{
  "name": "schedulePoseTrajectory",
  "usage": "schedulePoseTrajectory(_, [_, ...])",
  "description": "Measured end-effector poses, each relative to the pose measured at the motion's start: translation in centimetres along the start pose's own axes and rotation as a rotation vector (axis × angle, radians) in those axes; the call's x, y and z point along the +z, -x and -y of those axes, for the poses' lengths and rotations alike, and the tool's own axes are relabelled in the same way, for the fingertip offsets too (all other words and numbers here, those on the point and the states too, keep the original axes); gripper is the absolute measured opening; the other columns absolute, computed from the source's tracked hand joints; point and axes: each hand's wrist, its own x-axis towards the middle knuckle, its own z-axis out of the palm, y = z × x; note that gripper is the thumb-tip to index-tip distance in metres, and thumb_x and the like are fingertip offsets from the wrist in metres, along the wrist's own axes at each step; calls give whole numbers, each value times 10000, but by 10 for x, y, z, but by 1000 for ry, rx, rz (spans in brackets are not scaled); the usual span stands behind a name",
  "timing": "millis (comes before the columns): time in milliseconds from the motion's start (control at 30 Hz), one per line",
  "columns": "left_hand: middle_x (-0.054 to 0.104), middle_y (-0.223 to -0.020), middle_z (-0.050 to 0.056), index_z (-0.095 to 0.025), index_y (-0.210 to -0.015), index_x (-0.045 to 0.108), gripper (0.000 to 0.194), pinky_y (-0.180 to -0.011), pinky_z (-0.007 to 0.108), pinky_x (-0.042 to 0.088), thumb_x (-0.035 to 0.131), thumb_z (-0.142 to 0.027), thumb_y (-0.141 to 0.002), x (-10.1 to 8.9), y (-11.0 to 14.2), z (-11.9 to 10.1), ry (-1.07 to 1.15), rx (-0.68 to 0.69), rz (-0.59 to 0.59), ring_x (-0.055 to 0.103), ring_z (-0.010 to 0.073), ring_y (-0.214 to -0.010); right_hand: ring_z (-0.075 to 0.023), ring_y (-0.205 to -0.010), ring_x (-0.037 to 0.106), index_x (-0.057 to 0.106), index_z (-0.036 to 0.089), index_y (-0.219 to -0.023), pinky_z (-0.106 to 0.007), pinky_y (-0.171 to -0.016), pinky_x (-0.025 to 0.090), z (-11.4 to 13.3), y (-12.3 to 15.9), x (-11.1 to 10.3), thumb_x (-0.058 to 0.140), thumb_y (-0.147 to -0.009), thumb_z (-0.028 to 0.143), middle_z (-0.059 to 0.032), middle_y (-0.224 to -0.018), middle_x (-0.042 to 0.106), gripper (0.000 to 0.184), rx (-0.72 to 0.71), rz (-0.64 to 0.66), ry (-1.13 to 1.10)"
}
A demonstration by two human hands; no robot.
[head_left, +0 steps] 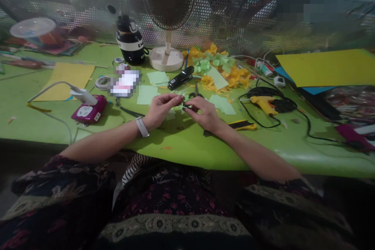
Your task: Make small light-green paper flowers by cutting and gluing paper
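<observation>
Since the green paper (181,106) is small, your left hand (161,108) and right hand (204,112) seem to pinch it by the fingertips, low over the tabletop (187,157), sheets (148,95) nearby, presumably for easy reach.

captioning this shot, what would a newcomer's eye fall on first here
Probably the left hand and right hand, their fingertips close together over the bright green table. Beyond them, the crumpled orange and green paper stands out, right of the fan base. Farther right lies a yellow glue gun.
</observation>
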Motion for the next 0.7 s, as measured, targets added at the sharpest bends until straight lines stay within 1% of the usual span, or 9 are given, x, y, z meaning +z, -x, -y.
schedulePoseTrajectory(67, [784, -900, 63, -171, -871, 788, 308, -896, 355, 561, 847, -436, -725, 0, -1, 2, -2, 4, -2, 724, 166, -844, -189, -811, 662, 675, 204, -1020, -338, -728, 559, 0, 0, 0, 622, -953, 322, -75, -968, 709, 145, 20, -10, 19])
schedulePoseTrajectory(167, [788, -923, 69, -173, -888, 788, 309, -919, 362, 559, 841, -436, -734, -1, -2, 4, 10, 11, -16, 730, 172, -869, -173, -749, 646, 655, 198, -1073, -322, -691, 549, 2, 0, 1, 639, -944, 365, -69, -964, 705, 212, 87, -18, 32])
schedulePoseTrajectory(233, [791, -940, 71, -177, -899, 789, 310, -929, 368, 560, 837, -438, -739, -1, -2, 5, 12, 18, -24, 733, 176, -885, -163, -714, 633, 650, 196, -1070, -311, -664, 541, 3, -1, 1, 643, -941, 387, -60, -942, 702, 230, 116, -19, 31])
schedulePoseTrajectory(367, [792, -959, 70, -183, -908, 791, 304, -943, 378, 564, 843, -428, -736, -2, -1, 6, 3, 27, -7, 735, 183, -909, -175, -742, 635, 669, 190, -979, -315, -669, 533, 1, -1, 0, 612, -965, 379, -65, -903, 693, 198, 54, -17, 42])
schedulePoseTrajectory(500, [788, -980, 70, -187, -942, 789, 306, -949, 371, 563, 841, -415, -745, -1, -1, 3, 14, 11, 17, 730, 174, -925, -186, -784, 645, 677, 194, -990, -323, -693, 538, -2, -2, 0, 598, -977, 363, -68, -905, 690, 186, 3, -21, 26])
schedulePoseTrajectory(600, [779, -941, 52, -190, -955, 772, 348, -887, 339, 576, 869, -411, -704, -1, -3, -1, 24, -8, 3, 721, 155, -878, -192, -807, 647, 679, 199, -997, -329, -709, 538, -3, -2, 1, 592, -982, 358, -69, -911, 694, 182, -2, -36, 20])
schedulePoseTrajectory(700, [748, -806, 22, -174, -837, 746, 338, -749, 281, 567, 890, -425, -663, -1, -4, -2, -6, -17, -62, 683, 120, -738, -186, -783, 638, 680, 204, -1003, -329, -702, 538, -2, -3, 1, 593, -981, 372, -66, -910, 695, 190, 10, -42, 31])
